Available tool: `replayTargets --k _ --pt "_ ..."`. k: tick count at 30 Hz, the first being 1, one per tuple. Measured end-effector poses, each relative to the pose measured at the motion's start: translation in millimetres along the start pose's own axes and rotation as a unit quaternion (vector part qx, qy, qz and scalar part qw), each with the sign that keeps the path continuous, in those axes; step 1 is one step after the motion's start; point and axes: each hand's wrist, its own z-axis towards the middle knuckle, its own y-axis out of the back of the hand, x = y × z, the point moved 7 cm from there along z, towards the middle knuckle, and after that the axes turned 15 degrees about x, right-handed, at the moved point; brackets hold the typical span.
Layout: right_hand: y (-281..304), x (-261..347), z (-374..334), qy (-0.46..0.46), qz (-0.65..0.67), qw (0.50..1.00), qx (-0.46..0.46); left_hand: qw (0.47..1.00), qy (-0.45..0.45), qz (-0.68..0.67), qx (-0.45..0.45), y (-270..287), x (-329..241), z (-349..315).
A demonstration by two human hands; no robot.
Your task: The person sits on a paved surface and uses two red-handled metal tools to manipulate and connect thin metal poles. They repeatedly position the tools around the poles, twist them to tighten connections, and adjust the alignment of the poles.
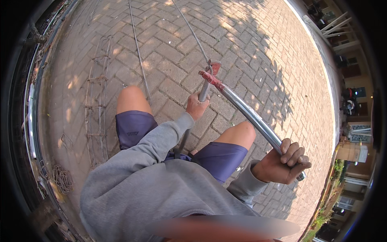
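A long-handled tool with a red head [215,72] and two tube handles, which looks like a bolt cutter, is between my hands. My right hand [282,163] is closed round the shiny silver handle [254,117] near its end. My left hand [197,107] grips the other, greyer handle [204,90] just below the head; its lower part runs down between my knees. The two handles are spread wide apart. A thin steel rod [189,28] comes from the far side and meets the red head; whether the jaws pinch it I cannot make out.
Another rod [137,44] lies on the brick paving [173,72] to the left of the tool. Further left is a long frame of rods and bent ties [96,92], with a heap of wire loops [62,179] nearer me. A kerb and buildings stand along the right.
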Motion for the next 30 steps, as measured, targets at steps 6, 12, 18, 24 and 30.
replayTargets --k 6,12,18,24,30 --pt "-12 0 -4 0.002 0.007 0.999 0.043 0.996 0.011 0.049 -0.068 -1 2 1" --pt "-11 3 -2 -0.012 0.021 0.996 0.09 0.992 0.019 0.1 -0.08 -5 -8 1" --pt "19 0 1 -0.08 0.007 0.995 0.065 0.994 -0.001 0.084 -0.068 -8 -2 5" --pt "34 10 3 -0.123 -0.009 0.982 0.142 0.991 0.027 0.115 -0.062 -12 -2 6" --pt "69 15 -1 -0.164 -0.024 0.986 0.025 0.994 0.039 0.09 -0.052 -9 -5 6"
